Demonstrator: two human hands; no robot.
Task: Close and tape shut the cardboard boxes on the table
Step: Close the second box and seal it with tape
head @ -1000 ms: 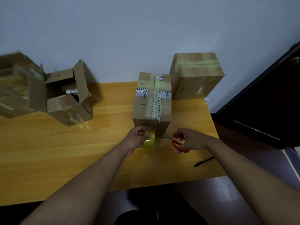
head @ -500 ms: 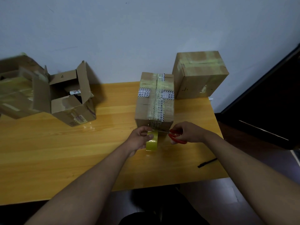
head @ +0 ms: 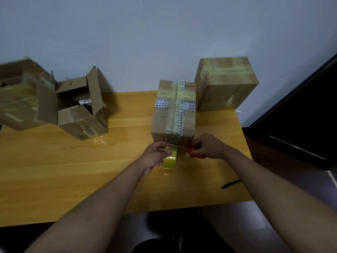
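We hold the yellow tape roll (head: 170, 159) in our left hand (head: 156, 156), fingers wrapped around it, just in front of the middle box (head: 174, 114), which stands closed near the table's far edge, right of centre. Our right hand (head: 206, 146) grips the red-handled scissors (head: 196, 152), whose blades reach across the strip of tape running from the roll up to the box's near face. We judge this to be the cut that frees the roll.

The risks lie in that strip. If we let it slacken, the blades may fold the tape instead of shearing it, and the loose end could curl and stick to itself. Pulling too hard could peel the fresh tape off the box or drag the box toward the near edge of the table (head: 54, 170).

Another box (head: 226, 84) sits taped at the far right corner; the open box (head: 82, 110) toward the far left still waits with flaps up.
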